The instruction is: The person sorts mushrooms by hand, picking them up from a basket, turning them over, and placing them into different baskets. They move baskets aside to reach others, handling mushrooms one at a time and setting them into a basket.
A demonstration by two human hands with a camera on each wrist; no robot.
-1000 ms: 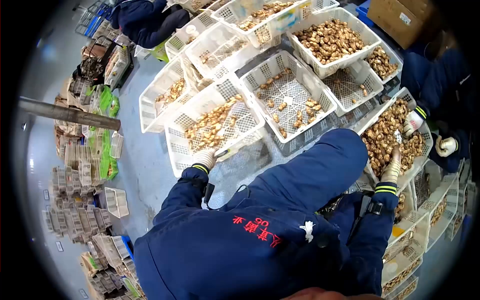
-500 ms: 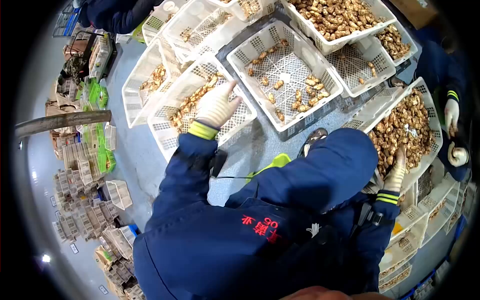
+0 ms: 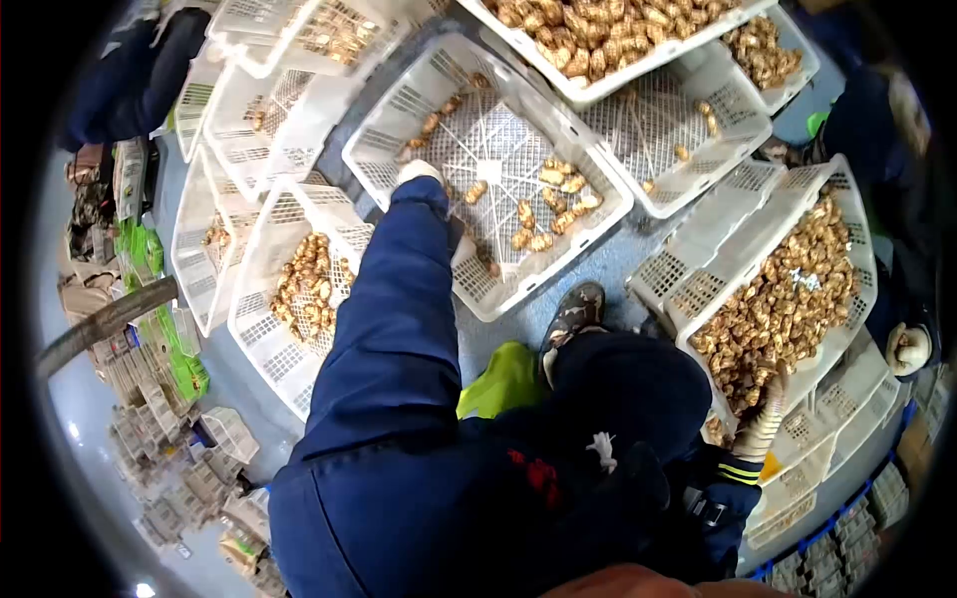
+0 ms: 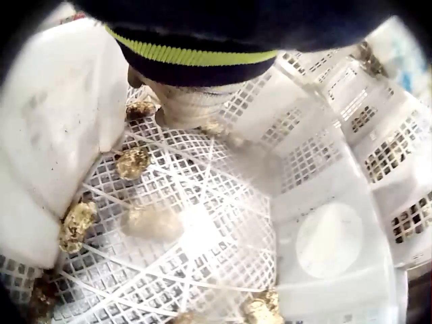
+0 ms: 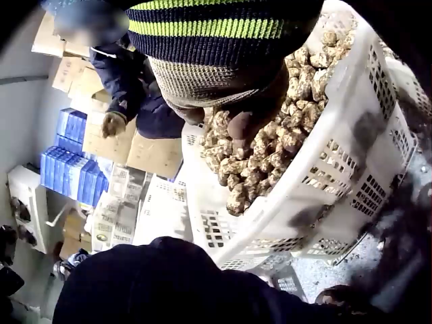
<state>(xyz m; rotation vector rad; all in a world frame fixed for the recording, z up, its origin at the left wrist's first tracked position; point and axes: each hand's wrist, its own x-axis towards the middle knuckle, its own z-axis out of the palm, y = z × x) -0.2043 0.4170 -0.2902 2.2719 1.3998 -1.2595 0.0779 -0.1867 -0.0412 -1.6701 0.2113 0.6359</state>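
Note:
The gloved left hand (image 3: 419, 174) reaches over the left wall of a white crate (image 3: 588, 234) that holds scattered mushroom-like pieces (image 3: 558, 174). In the left wrist view the glove (image 4: 189, 104) is above the mesh floor, its fingers mostly hidden; a blurred piece (image 4: 152, 223) shows in front of it. At the right, the gloved right hand (image 3: 763, 419) touches the heap (image 3: 778, 299) in a fuller crate (image 3: 867, 249), with a finger extended along its edge. From the right wrist, this hand (image 5: 209, 84) lies on the heap (image 5: 263, 158), other fingers hidden.
A crate with a small pile (image 3: 304, 284) stands left of the middle one, and a heaped crate (image 3: 598, 85) is beyond it. Another person's gloved hand (image 3: 909, 349) is at the far right. A shoe (image 3: 576, 311) stands on the floor between the crates.
The left hand has moved from the left crate across to the middle crate's left side. The right hand stays at the heap. The head view has shifted.

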